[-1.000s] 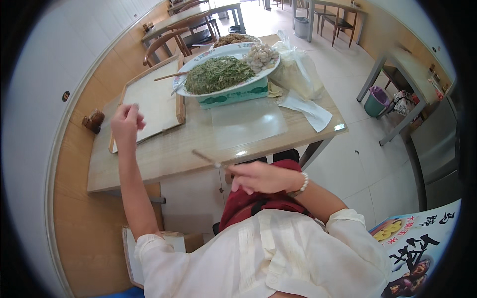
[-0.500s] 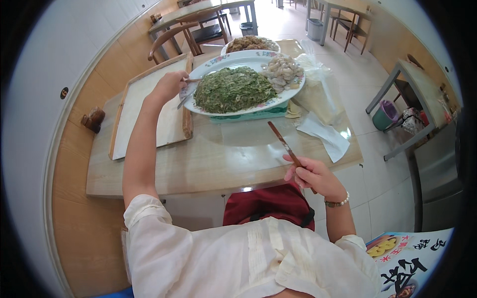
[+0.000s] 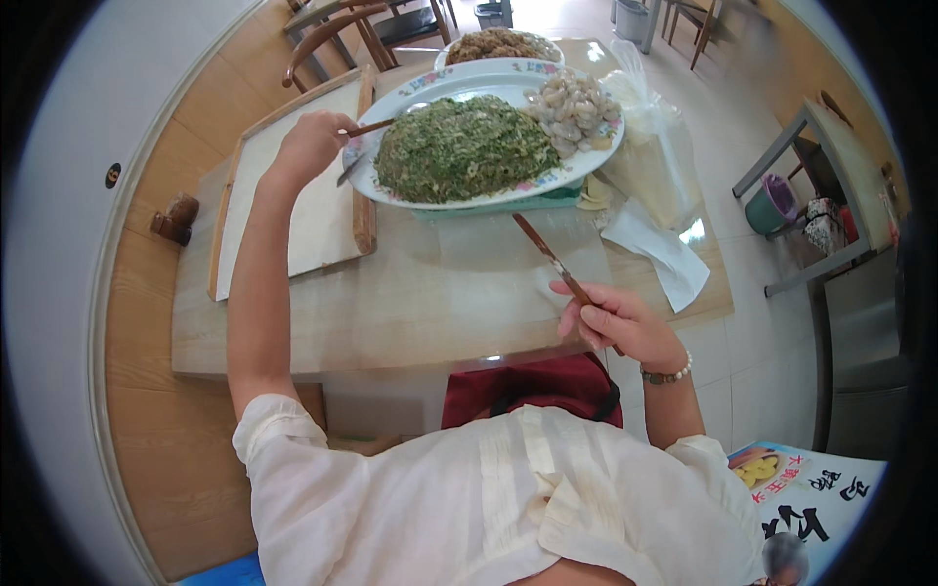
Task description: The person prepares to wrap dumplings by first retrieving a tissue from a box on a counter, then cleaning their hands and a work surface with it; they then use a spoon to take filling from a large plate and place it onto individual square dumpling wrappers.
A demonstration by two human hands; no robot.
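Observation:
A large oval plate (image 3: pixel 449 82) with a floral rim holds a mound of chopped green filling (image 3: pixel 467 151) and a heap of peeled shrimp (image 3: pixel 570 109). At its left rim my left hand (image 3: pixel 311 148) is closed on the brown handle of a spoon (image 3: pixel 371 127), whose metal head lies against the mound's edge. Just below, another metal utensil (image 3: pixel 350 170) sticks out over the rim. Above the near table edge, my right hand (image 3: pixel 625 320) grips a flat brown wooden stick (image 3: pixel 552 256) with whitish smears, pointing up and left, touching nothing else.
A wood-framed white tray (image 3: pixel 298 186) lies left of the plate, which rests on a green box (image 3: pixel 498 207). Behind is a plate of brown filling (image 3: pixel 498 45). Right are a clear plastic bag (image 3: pixel 653 166), white paper (image 3: pixel 664 256) and pale wrapper pieces (image 3: pixel 593 193).
The head view has shifted, so the table things sit higher in it. My left hand has moved a little left with the spoon, and more of the spoon shows. My right hand keeps its grip.

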